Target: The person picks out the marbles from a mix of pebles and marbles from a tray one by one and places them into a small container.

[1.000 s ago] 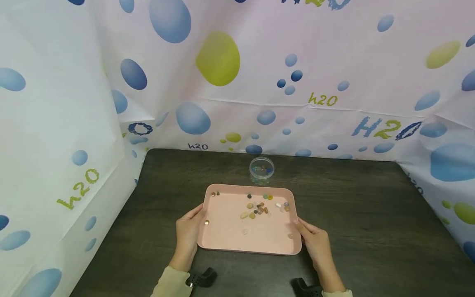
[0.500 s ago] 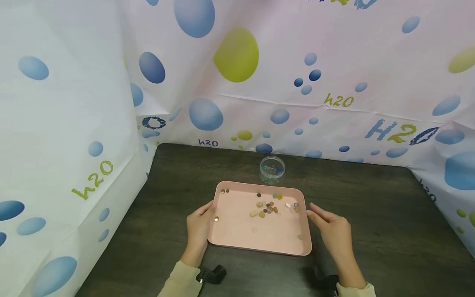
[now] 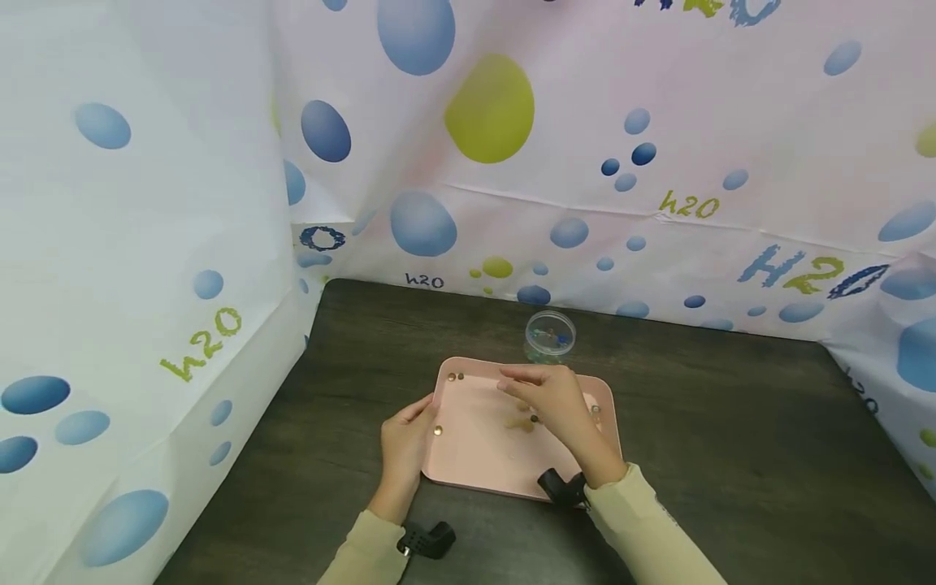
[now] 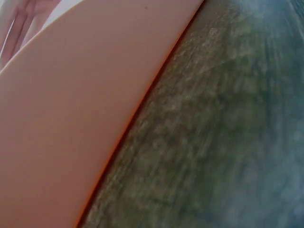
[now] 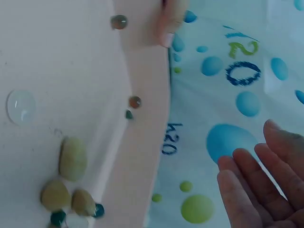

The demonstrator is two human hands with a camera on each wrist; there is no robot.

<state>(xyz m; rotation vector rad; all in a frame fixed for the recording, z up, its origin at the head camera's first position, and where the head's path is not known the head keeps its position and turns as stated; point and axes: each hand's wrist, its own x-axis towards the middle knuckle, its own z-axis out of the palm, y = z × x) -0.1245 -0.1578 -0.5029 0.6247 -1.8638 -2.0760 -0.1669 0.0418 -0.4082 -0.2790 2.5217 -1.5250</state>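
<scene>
A pink rectangular tray (image 3: 471, 455) lies on the dark table, with small pebbles and beads scattered in it. My left hand (image 3: 402, 455) holds the tray by its left rim; in the right wrist view one of its fingers (image 5: 172, 26) shows at that rim. Over the tray's far middle hovers my right hand (image 3: 559, 402), fingers extended and nothing between them. Its forearm and hand cover the right part of the tray in the head view. Seen from the right wrist are beige pebbles (image 5: 73, 159), a clear flat bead (image 5: 20, 107) and brownish round beads (image 5: 119, 22).
Behind the tray stands a clear round jar (image 3: 550, 337) with blue and green bits inside. The dark wooden table (image 3: 717, 422) extends on both sides. A white sheet (image 3: 351, 195) with blue and green spots rises along the back and sides.
My right hand has let go of the tray's right rim and moved left, over the tray. The left hand still holds its rim. The head view has turned slightly left.
</scene>
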